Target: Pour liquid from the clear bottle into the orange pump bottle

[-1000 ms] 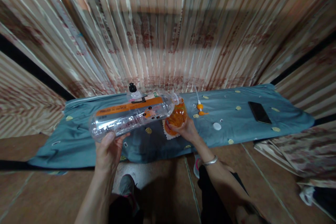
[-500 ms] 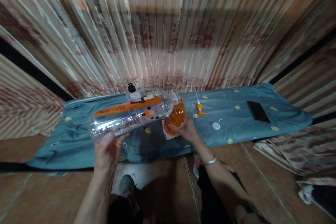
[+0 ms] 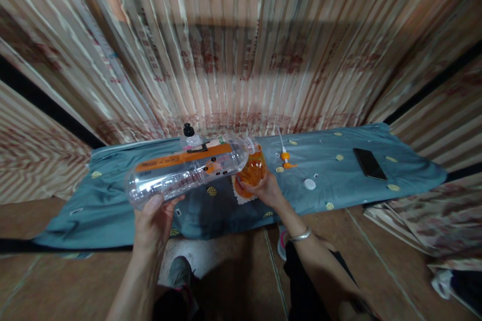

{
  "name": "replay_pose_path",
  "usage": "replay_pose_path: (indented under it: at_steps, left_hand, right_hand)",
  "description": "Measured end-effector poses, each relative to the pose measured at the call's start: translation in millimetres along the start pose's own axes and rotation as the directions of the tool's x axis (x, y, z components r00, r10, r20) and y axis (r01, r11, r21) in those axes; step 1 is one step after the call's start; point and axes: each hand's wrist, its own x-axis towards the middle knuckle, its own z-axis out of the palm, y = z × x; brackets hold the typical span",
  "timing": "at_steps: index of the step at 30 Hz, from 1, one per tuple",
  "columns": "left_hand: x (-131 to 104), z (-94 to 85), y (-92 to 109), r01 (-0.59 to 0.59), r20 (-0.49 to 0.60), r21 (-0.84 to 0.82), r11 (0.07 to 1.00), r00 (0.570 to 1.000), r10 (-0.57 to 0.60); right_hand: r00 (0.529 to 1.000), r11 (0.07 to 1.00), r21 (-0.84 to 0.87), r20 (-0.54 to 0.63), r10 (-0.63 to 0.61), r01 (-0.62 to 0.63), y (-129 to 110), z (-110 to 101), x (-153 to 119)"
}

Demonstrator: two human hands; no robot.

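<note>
Teal cloth point(image 3: 331, 185) covers the desk before striped curtains point(image 3: 226, 60); left grip point(image 3: 156, 213) clasps bottle point(image 3: 184, 173), right grip point(image 3: 259, 185) orange jar point(image 3: 253, 168).

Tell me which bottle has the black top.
The bottle at the back, beyond the big clear bottle; that one and the orange bottle have no black top.

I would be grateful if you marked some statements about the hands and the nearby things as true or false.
1. The left hand holds the large clear bottle tilted. True.
2. No hand touches the orange bottle. False: the right hand holds it.
3. The phone lies right of the white disc. True.
4. The orange pump is fitted on the orange bottle. False: it lies on the cloth.
</note>
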Motion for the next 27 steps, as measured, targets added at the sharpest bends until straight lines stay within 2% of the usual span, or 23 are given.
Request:
replay_pose_path:
  at_steps: [3,11,27]
  left_hand:
    - [-0.4,2.3,0.7,0.018,-0.036,-0.025,1.000,0.999,-0.019]
    - [1.7,-0.7,3.2,-0.022,0.048,0.019,1.000,0.999,0.021]
    - [2.1,-4.9,0.0,-0.004,0.053,0.014,1.000,0.999,0.003]
  right_hand:
    - [1.000,1.000,-0.010,0.004,-0.002,0.002,0.9,-0.9,-0.2]
    - [1.000,1.000,0.001,-0.022,-0.015,0.015,2.9,1.5,0.2]
    - [0.999,1.000,0.014,-0.035,-0.008,0.009,4.5,3.2,1.0]
